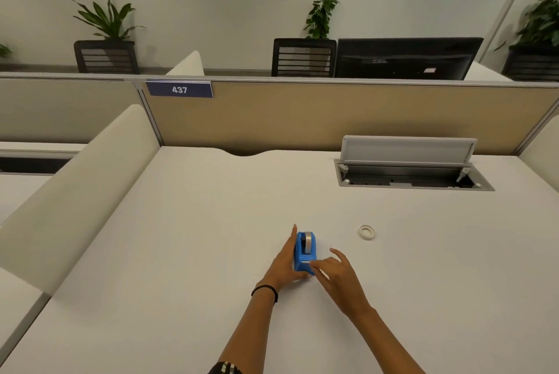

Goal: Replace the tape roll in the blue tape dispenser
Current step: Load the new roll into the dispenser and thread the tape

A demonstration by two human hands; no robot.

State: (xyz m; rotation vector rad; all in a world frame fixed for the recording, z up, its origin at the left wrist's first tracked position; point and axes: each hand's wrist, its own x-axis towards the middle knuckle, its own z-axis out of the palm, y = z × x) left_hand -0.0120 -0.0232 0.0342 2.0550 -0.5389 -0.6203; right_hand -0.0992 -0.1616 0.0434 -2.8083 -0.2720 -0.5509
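White desk (211, 252) fills the frame, fenced by a tan partition carrying a "437" plate (179, 89), with an open cable hatch (408, 175) at the back right. Centre stage, near the front edge: the blue tape dispenser (304, 255), standing upright, a grey roll (308, 242) seated in its top. Only the upper arc of that roll shows, the rest is sunk in the housing.

Left hand (282, 264) lies flat along the dispenser's left side, fingers straight and pressed against it. Its thumb is tucked at the near end and mostly hidden. A black band (265, 289) circles that wrist.

Right hand (335, 272) is at the dispenser's near end, forefinger and thumb touching the cutter end while the other fingers lift loosely. Whether those two tips pinch anything is too small to tell.

Off to the right, well apart from both hands, a pale spare tape roll (367, 232) lies flat on the desk. Both forearms are cut off by the bottom edge.
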